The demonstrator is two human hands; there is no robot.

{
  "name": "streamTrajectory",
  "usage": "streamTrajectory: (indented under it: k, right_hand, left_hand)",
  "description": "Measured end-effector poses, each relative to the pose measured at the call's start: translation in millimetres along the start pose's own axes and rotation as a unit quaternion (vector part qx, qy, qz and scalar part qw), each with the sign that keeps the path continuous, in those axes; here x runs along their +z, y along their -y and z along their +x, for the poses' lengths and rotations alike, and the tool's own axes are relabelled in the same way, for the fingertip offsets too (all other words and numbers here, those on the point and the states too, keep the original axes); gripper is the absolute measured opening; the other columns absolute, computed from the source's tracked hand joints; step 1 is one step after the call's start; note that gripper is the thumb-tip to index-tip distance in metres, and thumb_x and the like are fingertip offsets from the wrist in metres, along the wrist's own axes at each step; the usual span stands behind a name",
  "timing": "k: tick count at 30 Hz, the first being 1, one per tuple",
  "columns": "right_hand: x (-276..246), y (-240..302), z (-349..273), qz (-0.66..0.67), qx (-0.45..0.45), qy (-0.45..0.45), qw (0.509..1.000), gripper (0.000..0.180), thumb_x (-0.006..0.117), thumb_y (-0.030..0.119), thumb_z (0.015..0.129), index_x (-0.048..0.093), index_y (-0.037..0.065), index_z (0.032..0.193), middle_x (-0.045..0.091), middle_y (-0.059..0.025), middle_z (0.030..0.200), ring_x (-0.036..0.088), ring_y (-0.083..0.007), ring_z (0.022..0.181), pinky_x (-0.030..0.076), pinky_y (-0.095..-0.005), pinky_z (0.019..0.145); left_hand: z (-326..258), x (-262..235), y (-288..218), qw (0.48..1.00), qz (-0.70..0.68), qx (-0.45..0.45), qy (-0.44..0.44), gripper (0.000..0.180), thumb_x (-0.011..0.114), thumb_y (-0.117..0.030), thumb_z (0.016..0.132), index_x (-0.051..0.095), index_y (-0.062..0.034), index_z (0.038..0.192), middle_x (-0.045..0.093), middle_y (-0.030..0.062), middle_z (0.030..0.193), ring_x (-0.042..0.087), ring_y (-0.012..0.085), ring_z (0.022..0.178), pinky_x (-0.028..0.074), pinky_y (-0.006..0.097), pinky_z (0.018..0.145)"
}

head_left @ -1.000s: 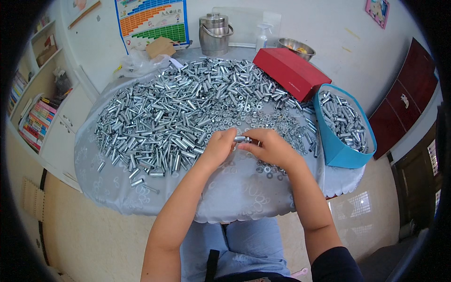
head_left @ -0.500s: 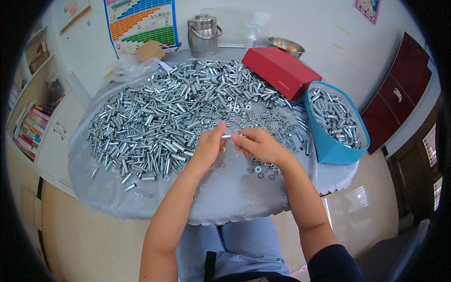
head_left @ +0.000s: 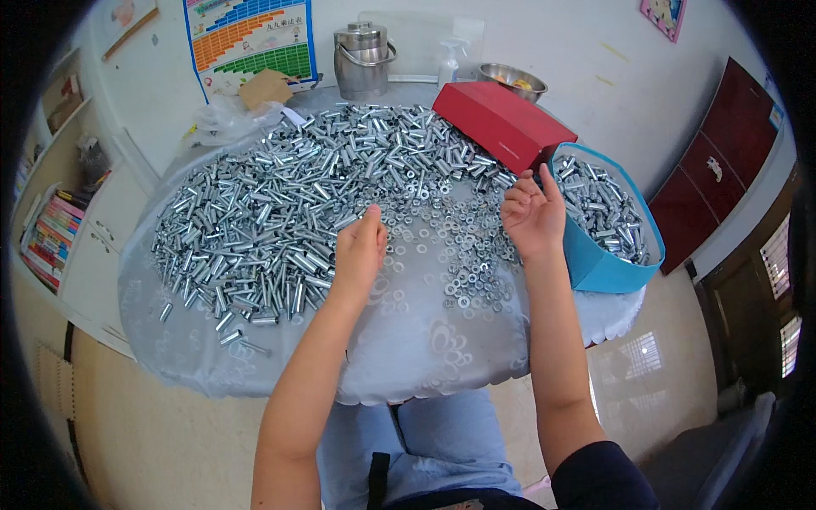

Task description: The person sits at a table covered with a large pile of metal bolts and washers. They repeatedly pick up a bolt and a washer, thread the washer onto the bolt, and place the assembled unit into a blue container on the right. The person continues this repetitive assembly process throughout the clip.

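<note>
My left hand (head_left: 361,248) is closed in a pinch at the near edge of the metal heap. Whatever it may hold is hidden behind the fingers. My right hand (head_left: 535,212) is raised beside the blue fabric bin (head_left: 608,276), its fingers loosely curled and apart, with nothing seen in them. Shiny metal sleeves and bolts (head_left: 255,204) make up a broad heap left of and beyond my hands. Loose washers and nuts (head_left: 476,276) lie scattered between my two hands. Inside the bin is a pile of metal sleeve anchors (head_left: 603,212).
A red box (head_left: 506,123) lies tilted at the heap's right rear. Behind stand a lidded steel pot (head_left: 361,64), a spray bottle (head_left: 449,64) and a steel bowl (head_left: 514,78). A clear plastic bag (head_left: 229,123) lies at the back left. The grey tablecloth (head_left: 408,348) has a scalloped front edge.
My hands were together over the washers with a metal sleeve between them. The right hand has moved right and up to the bin, without the sleeve visible; the left has shifted slightly left.
</note>
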State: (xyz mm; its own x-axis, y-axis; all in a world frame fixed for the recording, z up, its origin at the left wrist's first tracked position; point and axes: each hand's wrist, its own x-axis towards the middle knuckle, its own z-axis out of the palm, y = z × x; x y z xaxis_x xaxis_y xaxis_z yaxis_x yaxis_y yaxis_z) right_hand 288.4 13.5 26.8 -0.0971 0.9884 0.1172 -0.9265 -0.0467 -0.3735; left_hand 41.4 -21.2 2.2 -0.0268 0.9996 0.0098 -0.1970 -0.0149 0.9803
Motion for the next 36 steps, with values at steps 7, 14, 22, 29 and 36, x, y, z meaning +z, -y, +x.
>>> streamTrajectory:
  k: [7, 14, 22, 29, 36]
  right_hand:
    - [3, -8, -2, -0.049, 0.016, -0.053, 0.997, 0.015, 0.053, 0.022, 0.086, 0.050, 0.010, 0.077, 0.038, 0.0044, 0.059, 0.037, -0.0078, 0.052, 0.030, -0.0205, 0.045]
    - [-1, -1, -2, -0.048, 0.007, -0.053, 0.997, 0.015, 0.050, 0.021, 0.087, 0.048, 0.010, 0.077, 0.037, 0.0045, 0.059, 0.036, -0.0079, 0.052, 0.031, -0.0215, 0.046]
    - [14, -53, -12, -0.511, -0.065, -0.044, 0.856, 0.017, 0.058, 0.021, 0.082, 0.057, 0.004, 0.082, 0.051, -0.0003, 0.061, 0.046, -0.0070, 0.054, 0.036, -0.0212, 0.048]
    - [7, -84, -19, -0.635, -0.019, 0.104, 0.765, 0.019, 0.059, 0.020, 0.082, 0.058, 0.001, 0.080, 0.054, -0.0013, 0.065, 0.048, -0.0076, 0.057, 0.039, -0.0222, 0.052]
    - [2, -55, -15, -0.822, -0.150, -0.015, 0.550, 0.030, 0.061, 0.027, 0.078, 0.058, 0.001, 0.093, 0.059, -0.0141, 0.092, 0.056, -0.0258, 0.089, 0.043, -0.0384, 0.076]
  left_hand:
    - [3, -2, 3, 0.999, 0.000, 0.033, 0.007, 0.045, 0.043, -0.035, 0.090, 0.037, -0.0117, 0.053, 0.034, -0.0034, 0.048, 0.032, 0.0065, 0.041, 0.026, 0.022, 0.041]
    - [1, 0, 3, 0.999, 0.015, 0.029, 0.008, 0.042, 0.044, -0.034, 0.090, 0.038, -0.0119, 0.054, 0.035, -0.0036, 0.049, 0.034, 0.0070, 0.041, 0.027, 0.022, 0.042]
    - [2, -2, 2, 1.000, 0.004, 0.014, 0.002, 0.042, 0.045, -0.033, 0.090, 0.036, -0.0126, 0.054, 0.034, -0.0042, 0.048, 0.032, 0.0069, 0.041, 0.025, 0.022, 0.041]
    - [4, 0, 6, 1.000, -0.004, 0.015, -0.008, 0.043, 0.048, -0.034, 0.089, 0.039, -0.0111, 0.054, 0.034, -0.0055, 0.049, 0.029, 0.0044, 0.044, 0.022, 0.021, 0.041]
    - [5, -2, 7, 1.000, 0.016, 0.021, -0.005, 0.043, 0.049, -0.036, 0.088, 0.041, -0.0109, 0.054, 0.035, -0.0055, 0.050, 0.030, 0.0046, 0.045, 0.023, 0.021, 0.042]
